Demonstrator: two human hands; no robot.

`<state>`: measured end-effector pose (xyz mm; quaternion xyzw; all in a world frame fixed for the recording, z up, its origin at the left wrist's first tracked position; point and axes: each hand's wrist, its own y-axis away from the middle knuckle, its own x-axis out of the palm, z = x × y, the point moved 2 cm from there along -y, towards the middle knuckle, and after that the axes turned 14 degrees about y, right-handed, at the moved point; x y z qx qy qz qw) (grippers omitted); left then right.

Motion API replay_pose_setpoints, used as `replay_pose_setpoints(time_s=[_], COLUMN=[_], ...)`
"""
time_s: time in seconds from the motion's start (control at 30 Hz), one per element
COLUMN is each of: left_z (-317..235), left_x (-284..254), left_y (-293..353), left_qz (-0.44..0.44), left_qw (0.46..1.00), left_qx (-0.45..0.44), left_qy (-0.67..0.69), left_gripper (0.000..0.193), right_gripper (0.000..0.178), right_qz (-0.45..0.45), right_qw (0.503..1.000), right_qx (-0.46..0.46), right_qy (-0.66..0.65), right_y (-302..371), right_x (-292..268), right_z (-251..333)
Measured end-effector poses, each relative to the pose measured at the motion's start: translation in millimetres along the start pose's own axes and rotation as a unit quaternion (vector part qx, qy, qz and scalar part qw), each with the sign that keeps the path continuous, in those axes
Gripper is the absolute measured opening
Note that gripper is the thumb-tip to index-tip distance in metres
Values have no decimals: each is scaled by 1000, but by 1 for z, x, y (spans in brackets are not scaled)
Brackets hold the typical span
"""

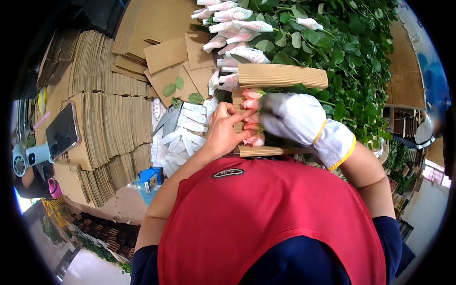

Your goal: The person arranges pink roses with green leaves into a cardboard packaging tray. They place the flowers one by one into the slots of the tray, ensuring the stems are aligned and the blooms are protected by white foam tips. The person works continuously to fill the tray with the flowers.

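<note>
Several pink roses (255, 139) lie side by side on corrugated cardboard (237, 97) in front of me, their heads to the left. My bare left hand (223, 129) reaches over from the left. Its index finger stretches onto the rose heads and its thumb is at the lowest ones, the fingers apart. My right hand (297, 118), in a white glove with yellow trim, lies over the stems just right of the heads. Motion blurs its fingertips, and what they touch is hidden. A folded corrugated strip (282, 76) lies above the roses.
Roses in white netting sleeves (244, 26) lie at the back, their leafy stems (346, 61) spreading right. Loose white sleeves (183, 142) are heaped beside my left forearm. Farther left stand cardboard stacks (116, 126), a phone (63, 130) on a holder and a blue box (151, 178).
</note>
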<state>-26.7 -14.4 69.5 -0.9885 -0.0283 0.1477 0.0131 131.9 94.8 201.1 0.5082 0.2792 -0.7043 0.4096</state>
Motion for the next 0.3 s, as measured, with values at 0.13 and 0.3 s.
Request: replay_pose_setpoints(time_s=[0.13, 0.3], left_z=[0, 1], left_x=[0, -1], left_y=[-1, 0], left_qz=[9, 12], left_qw=[1000, 1000], left_qx=[26, 12], left_qy=[15, -3], left_gripper=[59, 58], right_gripper=[21, 23], right_qz=[9, -31], right_qw=[991, 976], right_qx=[84, 82], right_qy=[103, 200], right_y=[3, 10], right_x=[37, 57], right_z=[-22, -21])
